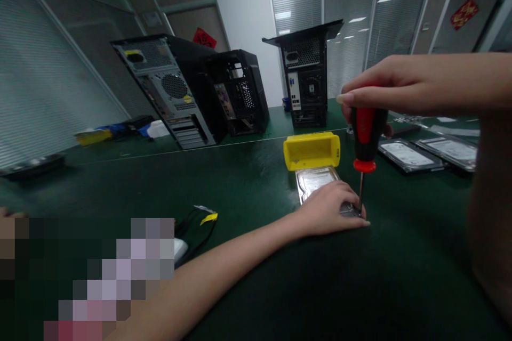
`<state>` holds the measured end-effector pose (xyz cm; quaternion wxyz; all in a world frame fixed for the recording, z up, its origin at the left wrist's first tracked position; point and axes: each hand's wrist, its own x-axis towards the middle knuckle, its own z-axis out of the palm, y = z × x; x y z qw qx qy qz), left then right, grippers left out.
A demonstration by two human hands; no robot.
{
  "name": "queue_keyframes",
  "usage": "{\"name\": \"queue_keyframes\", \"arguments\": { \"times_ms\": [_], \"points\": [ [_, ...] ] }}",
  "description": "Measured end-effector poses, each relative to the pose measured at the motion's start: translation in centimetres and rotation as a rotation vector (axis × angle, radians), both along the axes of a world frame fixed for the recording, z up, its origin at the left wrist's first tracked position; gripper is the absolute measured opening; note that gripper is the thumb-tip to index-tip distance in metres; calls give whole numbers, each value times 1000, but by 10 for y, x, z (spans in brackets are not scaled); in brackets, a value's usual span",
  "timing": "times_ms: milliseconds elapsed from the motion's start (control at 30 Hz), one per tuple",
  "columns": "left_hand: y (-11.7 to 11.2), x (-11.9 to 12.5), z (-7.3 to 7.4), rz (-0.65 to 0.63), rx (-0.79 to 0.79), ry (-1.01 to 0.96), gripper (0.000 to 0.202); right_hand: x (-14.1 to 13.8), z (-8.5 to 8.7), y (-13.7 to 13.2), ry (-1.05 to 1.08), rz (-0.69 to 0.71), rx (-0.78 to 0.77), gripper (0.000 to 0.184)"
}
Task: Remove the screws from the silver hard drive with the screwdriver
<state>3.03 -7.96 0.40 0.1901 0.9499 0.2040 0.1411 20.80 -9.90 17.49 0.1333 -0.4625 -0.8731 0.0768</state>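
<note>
Right hand [384, 88] wraps tightly around an upright red-and-black screwdriver [365, 133], its tip at the hard drive [314, 177] that the left hand [331, 205] clamps on a green table [248, 186], beside a yellow bin [312, 163]. Drive label [319, 180] unreadable; red sign [464, 14] bears gold characters.

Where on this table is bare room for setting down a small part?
The green table looks bare between the cable's yellow tag and the hard drive under the left hand. Another free patch lies right of that hand, nearer than the two other drives. It is crowded by the yellow tray and around the screwdriver in the right hand.
</note>
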Motion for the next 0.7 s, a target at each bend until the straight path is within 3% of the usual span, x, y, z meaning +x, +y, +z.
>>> {"name": "queue_keyframes", "arguments": {
  "times_ms": [333,467,700],
  "points": [
    [0,0,1,-21,-16,-14,24,-5,0,-6,2,40,15,33],
    [1,0,0,-25,-16,-23,24,-4,-1,-4,15,-1,30,36],
    [1,0,-1,-16,-11,-8,24,-7,0,-5,12,55,21,40]
  ]
}}
